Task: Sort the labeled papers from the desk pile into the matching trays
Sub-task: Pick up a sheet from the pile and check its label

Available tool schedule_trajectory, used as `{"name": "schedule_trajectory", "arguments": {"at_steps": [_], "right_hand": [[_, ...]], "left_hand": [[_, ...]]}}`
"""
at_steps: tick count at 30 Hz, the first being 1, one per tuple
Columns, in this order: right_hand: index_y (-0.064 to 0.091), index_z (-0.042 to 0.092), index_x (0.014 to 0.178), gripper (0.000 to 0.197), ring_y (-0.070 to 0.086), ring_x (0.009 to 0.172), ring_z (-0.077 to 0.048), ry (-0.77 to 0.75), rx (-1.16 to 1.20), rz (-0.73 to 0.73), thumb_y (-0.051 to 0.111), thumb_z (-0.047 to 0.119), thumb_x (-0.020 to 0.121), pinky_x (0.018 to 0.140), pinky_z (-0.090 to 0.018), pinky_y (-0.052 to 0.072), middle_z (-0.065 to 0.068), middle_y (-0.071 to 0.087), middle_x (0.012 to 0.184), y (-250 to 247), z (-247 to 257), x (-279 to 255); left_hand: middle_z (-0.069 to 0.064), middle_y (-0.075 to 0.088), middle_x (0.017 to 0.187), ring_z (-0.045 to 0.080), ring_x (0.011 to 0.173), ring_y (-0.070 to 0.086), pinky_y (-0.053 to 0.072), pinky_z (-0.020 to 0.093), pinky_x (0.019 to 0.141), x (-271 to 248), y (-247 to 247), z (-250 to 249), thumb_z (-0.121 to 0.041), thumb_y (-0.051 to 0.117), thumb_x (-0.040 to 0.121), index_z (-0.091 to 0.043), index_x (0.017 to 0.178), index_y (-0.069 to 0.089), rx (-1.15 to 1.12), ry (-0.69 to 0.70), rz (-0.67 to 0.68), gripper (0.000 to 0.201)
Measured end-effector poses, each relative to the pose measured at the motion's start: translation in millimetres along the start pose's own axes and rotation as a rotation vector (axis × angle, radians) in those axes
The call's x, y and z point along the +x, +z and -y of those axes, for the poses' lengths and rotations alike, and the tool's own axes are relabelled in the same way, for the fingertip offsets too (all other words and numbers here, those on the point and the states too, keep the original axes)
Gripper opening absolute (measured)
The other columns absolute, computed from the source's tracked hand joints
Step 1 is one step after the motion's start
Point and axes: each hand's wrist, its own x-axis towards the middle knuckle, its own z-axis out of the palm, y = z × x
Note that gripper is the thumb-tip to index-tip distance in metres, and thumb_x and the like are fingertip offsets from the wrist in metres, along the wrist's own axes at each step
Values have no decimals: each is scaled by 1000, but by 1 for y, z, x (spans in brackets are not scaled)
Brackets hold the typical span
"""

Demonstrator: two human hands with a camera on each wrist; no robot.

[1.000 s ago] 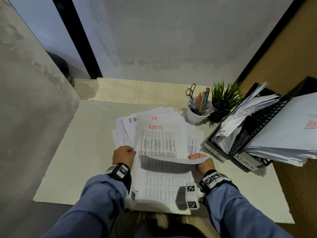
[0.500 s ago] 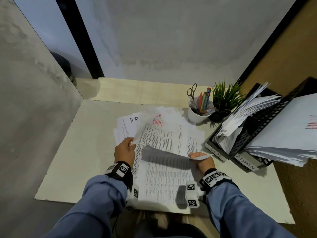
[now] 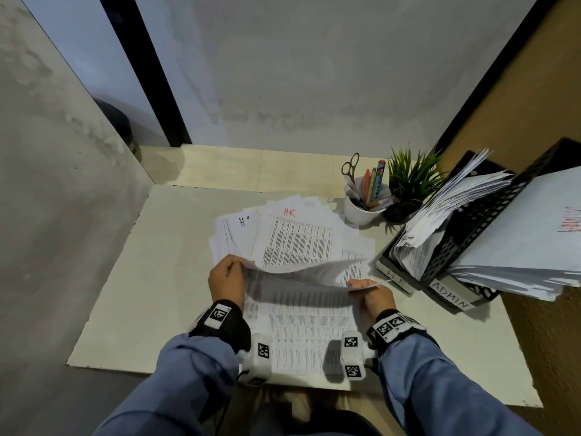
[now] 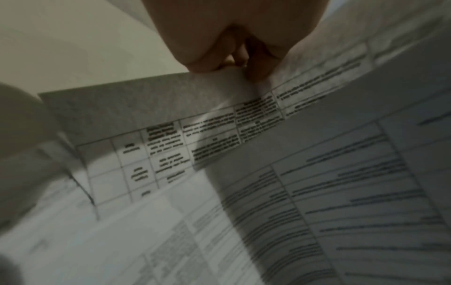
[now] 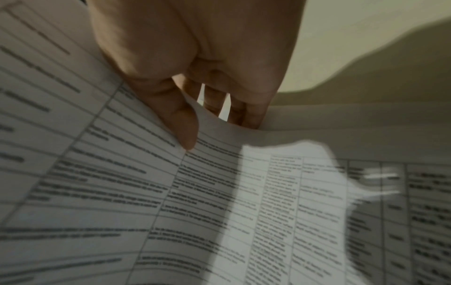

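A loose pile of printed papers [image 3: 298,240] lies on the desk; its top exposed sheet is marked "HR" in red. Both hands hold one printed sheet [image 3: 301,278] lifted above the pile, bowed, its label hidden. My left hand [image 3: 226,278] pinches its left edge, fingers closed on the paper [image 4: 171,108] in the left wrist view. My right hand [image 3: 372,292] pinches the right edge, thumb on top of the sheet [image 5: 122,173] and fingers [image 5: 212,100] beneath. At the right stand two black mesh trays full of papers, the HR tray [image 3: 394,273] and the ADMIN tray [image 3: 449,295].
A white cup [image 3: 361,212] with scissors and pens and a small potted plant [image 3: 408,190] stand behind the pile, left of the trays. Walls close in at the left and back. The pale desk mat [image 3: 141,278] shows bare to the left of the papers.
The top sheet marked ADMIN has come up off the pile, its far edge swung up between both hands. The HR-marked sheet beneath it now shows in full.
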Motion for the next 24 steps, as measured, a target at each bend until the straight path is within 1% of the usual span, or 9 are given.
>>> {"name": "schedule_trajectory", "arguments": {"at_steps": [3, 5, 7, 10, 11, 15, 17, 20, 24], "right_hand": [[69, 8, 60, 24, 57, 68, -23, 32, -15, 26, 64, -12, 72, 67, -30, 47, -9, 63, 62, -1, 2, -5], [62, 9, 67, 29, 57, 56, -13, -14, -45, 28, 55, -16, 79, 58, -23, 47, -6, 58, 63, 0, 4, -11], [56, 8, 66, 36, 53, 48, -11, -39, 51, 65, 46, -24, 77, 46, -21, 43, -3, 55, 57, 3, 10, -21], [55, 5, 73, 30, 56, 58, -20, -63, 64, 199, 50, -25, 74, 56, -29, 47, -5, 60, 61, 11, 29, -45], [57, 5, 78, 28, 59, 62, -21, -85, 70, 253, 51, -23, 76, 58, -29, 49, -7, 63, 68, 14, 40, -53], [66, 4, 89, 21, 69, 76, -17, -294, 51, 327, 57, -14, 81, 61, -21, 54, -8, 72, 86, 26, 75, -84], [67, 13, 88, 23, 69, 76, -9, -481, -28, 303, 62, -8, 82, 65, -18, 54, 0, 71, 86, 31, 91, -97], [63, 17, 91, 25, 67, 86, -16, -592, -68, 270, 68, -4, 78, 76, -28, 56, -4, 68, 92, 28, 101, -104], [62, 6, 103, 33, 67, 90, -16, -589, -78, 279, 71, -7, 74, 74, -27, 59, -9, 68, 96, 23, 98, -113]], "left_hand": [[16, 64, 75, 25, 75, 57, 45, 32, 73, -3, 5, 3, -2, 45, 73, -6, 59, 62, -106, -181, 47, 22], [11, 59, 81, 21, 83, 50, 39, 31, 76, -9, 7, 0, -5, 44, 77, -4, 73, 59, -77, -220, 106, 15], [0, 59, 96, 15, 94, 49, 35, 30, 86, -17, 8, -5, -22, 49, 85, -15, 92, 61, -103, -182, 189, 15], [-15, 57, 125, 7, 115, 54, 38, 31, 101, -29, 9, -14, -62, 50, 85, -27, 126, 56, -159, -139, 379, 54], [-12, 63, 123, 10, 114, 59, 42, 34, 100, -33, 11, -20, -63, 57, 81, -26, 127, 57, -128, -100, 401, 58], [2, 74, 97, 19, 91, 70, 57, 42, 85, -40, 15, -54, -17, 69, 84, -13, 102, 71, -64, 63, 329, 18], [0, 73, 88, 13, 81, 70, 60, 33, 72, -41, 14, -74, -12, 67, 85, -15, 88, 70, -33, 175, 305, 6], [-14, 69, 81, -3, 72, 66, 51, 11, 60, -44, 11, -89, -10, 70, 82, -26, 84, 67, 34, 353, 271, 17], [-3, 72, 88, 0, 77, 69, 53, 13, 65, -47, 7, -83, -11, 77, 76, -15, 97, 69, 34, 349, 315, 23]]}}
